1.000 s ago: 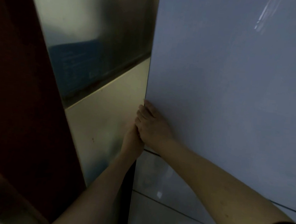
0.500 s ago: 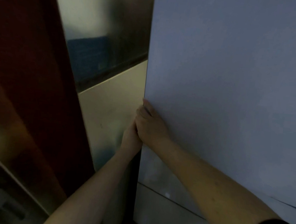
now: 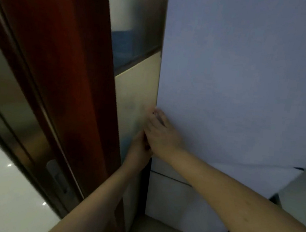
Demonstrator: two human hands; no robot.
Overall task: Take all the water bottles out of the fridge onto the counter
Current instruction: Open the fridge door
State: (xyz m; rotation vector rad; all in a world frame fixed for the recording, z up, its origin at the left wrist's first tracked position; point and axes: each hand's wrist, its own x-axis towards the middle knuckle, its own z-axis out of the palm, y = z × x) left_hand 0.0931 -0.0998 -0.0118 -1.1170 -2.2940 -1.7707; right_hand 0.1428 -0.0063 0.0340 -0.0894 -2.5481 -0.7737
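Honestly, this is barely the start of the job. The tall pale grey-white fridge door (image 3: 246,78) looks closed, or at most cracked at its left edge, and no water bottles are in view at all; presumably they're inside the fridge, but nothing here shows them, and no counter is in frame either. Both hands are bunched at the door's left edge, near its bottom corner. The right hand (image 3: 162,135) lies on the front face with its fingers curled around the edge, gripping it rather than spread flat. The left hand (image 3: 139,150) sits just below and behind it, touching it, reaching into the gap between the door and the cream wall panel (image 3: 137,95) beside it; whether those fingers are hooked on the edge or just pressed together I can't tell, they're hidden. Below the door there's a seam and a lower white drawer front (image 3: 177,199). To the left stands a dark red-brown wooden door frame (image 3: 68,69). So my read: opening the door is the step in hand, and everything else, grabbing every bottle and carrying each to the counter, is yet to come.
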